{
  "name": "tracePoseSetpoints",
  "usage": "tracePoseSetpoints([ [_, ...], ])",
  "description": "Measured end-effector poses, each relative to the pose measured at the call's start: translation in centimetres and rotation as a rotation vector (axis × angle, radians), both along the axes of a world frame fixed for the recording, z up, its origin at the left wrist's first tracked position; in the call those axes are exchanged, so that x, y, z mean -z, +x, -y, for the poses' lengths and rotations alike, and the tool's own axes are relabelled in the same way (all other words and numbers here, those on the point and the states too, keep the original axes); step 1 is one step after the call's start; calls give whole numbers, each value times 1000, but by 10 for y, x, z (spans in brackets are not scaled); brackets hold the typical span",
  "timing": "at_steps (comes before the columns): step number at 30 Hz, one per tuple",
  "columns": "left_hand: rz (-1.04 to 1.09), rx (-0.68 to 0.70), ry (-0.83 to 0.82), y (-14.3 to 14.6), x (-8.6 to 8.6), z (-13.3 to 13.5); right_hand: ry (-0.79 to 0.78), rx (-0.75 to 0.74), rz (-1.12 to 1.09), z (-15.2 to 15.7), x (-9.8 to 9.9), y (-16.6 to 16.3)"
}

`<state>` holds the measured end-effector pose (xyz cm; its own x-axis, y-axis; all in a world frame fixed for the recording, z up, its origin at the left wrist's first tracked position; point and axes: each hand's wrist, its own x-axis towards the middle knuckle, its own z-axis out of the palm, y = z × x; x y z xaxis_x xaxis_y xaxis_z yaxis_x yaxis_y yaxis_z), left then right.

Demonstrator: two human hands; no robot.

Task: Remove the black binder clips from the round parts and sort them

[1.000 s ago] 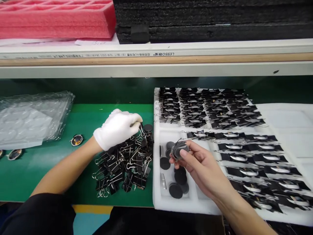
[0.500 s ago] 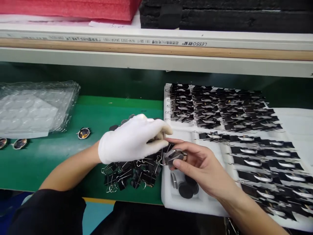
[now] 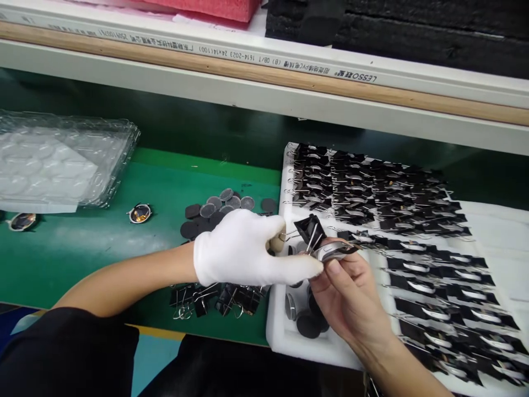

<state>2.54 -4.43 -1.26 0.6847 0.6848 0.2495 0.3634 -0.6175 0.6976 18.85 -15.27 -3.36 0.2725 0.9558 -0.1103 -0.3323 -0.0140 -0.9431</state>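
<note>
My left hand (image 3: 243, 251), in a white glove, pinches a black binder clip (image 3: 309, 229) by its wire handles. The clip sits against a round disc part (image 3: 333, 251) that my bare right hand (image 3: 349, 295) grips by its edge. Both hands meet above the near left corner of a white foam tray (image 3: 276, 325). Under my left hand lies a heap of loose black binder clips (image 3: 215, 298) on the green mat. Dark round discs (image 3: 308, 322) lie in the tray pocket below my right hand.
Rows of clipped parts (image 3: 372, 193) fill the white tray to the right. More round discs (image 3: 219, 207) lie on the green mat (image 3: 82, 253), with a stack of clear plastic trays (image 3: 58, 165) at far left and small oval metal pieces (image 3: 139, 213) nearby. A shelf rail (image 3: 264, 94) runs overhead.
My left hand left the clip heap carrying a binder clip and moved right to the disc part in my right hand. The view shifted left and up.
</note>
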Motion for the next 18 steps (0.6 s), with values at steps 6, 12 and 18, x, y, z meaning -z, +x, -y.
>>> tracePoseSetpoints([
  [6, 43, 24, 85, -4, 1, -15, 44, 160, 119, -1, -8, 17],
  [12, -30, 194, 64, -10, 4, -22, 86, 223, 259, -2, -13, 36],
  [18, -31, 336, -70, -8, 4, -13, 4, 68, 345, 0, -3, 45],
])
